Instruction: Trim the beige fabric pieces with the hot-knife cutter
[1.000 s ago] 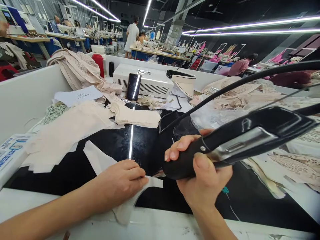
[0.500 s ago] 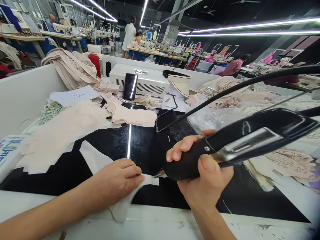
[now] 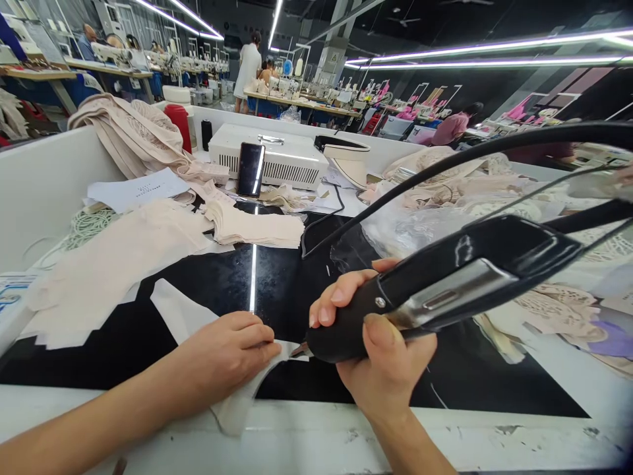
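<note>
My left hand (image 3: 235,353) is closed, its thumb and fingers pinching a pale fabric piece (image 3: 178,309) on the black mat (image 3: 217,280). Part of that piece lies behind the hand, and another part hangs past the mat's front edge. My right hand (image 3: 390,369) is wrapped round a black corded hand tool (image 3: 435,284) with a metal lever on its side. The tool's narrow metal tip meets the fabric's short end, just right of my left fingertips. Whether the tip presses into the cloth I cannot tell.
A stack of pale fabric strips (image 3: 257,227) and a larger pile of cut pieces (image 3: 113,264) lie on the left. Behind them stand a phone (image 3: 251,169) and a white vented box (image 3: 291,165). Clear plastic bags (image 3: 410,221) and a thick cable (image 3: 445,165) are on the right.
The tool in my right hand has moved left, and its tip now lies farther over the fabric end, nearer my left fingers. My left hand keeps its pinch. The whole view has shifted slightly.
</note>
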A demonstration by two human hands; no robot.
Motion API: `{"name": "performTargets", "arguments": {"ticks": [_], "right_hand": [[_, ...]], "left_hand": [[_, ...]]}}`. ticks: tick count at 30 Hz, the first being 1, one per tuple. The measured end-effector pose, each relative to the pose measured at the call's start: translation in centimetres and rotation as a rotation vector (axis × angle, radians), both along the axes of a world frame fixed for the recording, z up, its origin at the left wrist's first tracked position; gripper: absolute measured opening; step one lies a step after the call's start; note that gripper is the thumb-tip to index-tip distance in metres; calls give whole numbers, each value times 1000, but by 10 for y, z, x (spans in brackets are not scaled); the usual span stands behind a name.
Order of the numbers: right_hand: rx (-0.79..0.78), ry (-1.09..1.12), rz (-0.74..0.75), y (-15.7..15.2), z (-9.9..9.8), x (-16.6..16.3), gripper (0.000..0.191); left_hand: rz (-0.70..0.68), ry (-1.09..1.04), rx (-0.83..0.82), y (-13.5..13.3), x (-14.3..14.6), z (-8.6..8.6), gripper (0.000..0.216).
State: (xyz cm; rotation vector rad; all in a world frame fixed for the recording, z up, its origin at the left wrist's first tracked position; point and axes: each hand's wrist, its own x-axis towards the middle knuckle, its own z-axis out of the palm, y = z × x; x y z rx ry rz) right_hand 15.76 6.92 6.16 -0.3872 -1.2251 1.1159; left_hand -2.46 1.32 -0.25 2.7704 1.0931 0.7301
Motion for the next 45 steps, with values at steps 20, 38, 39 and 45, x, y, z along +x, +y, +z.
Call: {"name": "performTargets", "arguments": {"ticks": [20, 38, 39, 45], "right_hand": [[-2, -1, -84, -10, -1, 7, 38], [-54, -37, -125, -26, -4, 1, 44], [-53, -34, -118, -26, -4, 1, 43], [-59, -40, -83, -29, -4, 5, 42]], "left_hand": [[160, 212, 73, -22, 1, 8, 57], [210, 354, 174, -22, 1, 1, 42], [224, 359, 193, -23, 4, -1, 36], [325, 295, 211, -32, 20, -10, 41]]}}
